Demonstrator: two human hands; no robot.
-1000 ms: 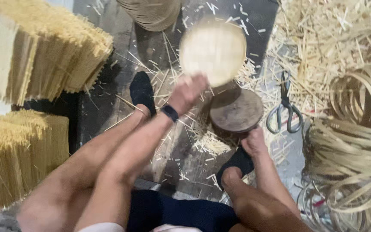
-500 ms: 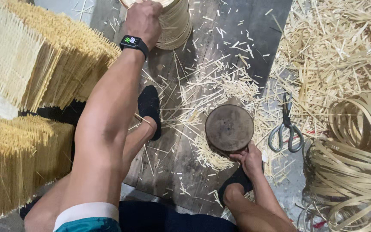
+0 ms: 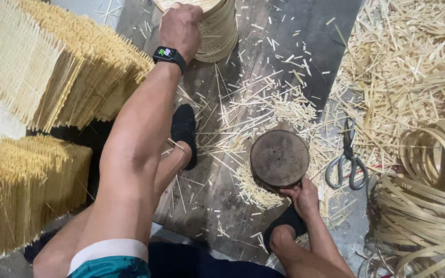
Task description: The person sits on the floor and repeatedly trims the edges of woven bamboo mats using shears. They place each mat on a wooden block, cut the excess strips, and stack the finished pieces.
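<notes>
The left hand (image 3: 180,27) reaches far forward and lies palm-down, fingers curled, on top of a stack of round woven bamboo trays (image 3: 216,28) at the upper edge of the view; it presses on the top tray rather than closing around it, and what lies inside that tray is hidden under the hand. A smartwatch (image 3: 169,55) sits on that wrist. The right hand (image 3: 301,196) stays close to the body, fingers closed on the near rim of a dark round wooden block (image 3: 279,157) that stands on the plank floor (image 3: 207,201) between the two black-socked feet. Pale bamboo offcuts (image 3: 253,110) litter the boards around the block. Just right of the block lies a pair of scissors (image 3: 347,163), blades pointing away. Further right are coiled bamboo hoops (image 3: 431,180), and on the left stand stacks of square woven mats (image 3: 42,77).
</notes>
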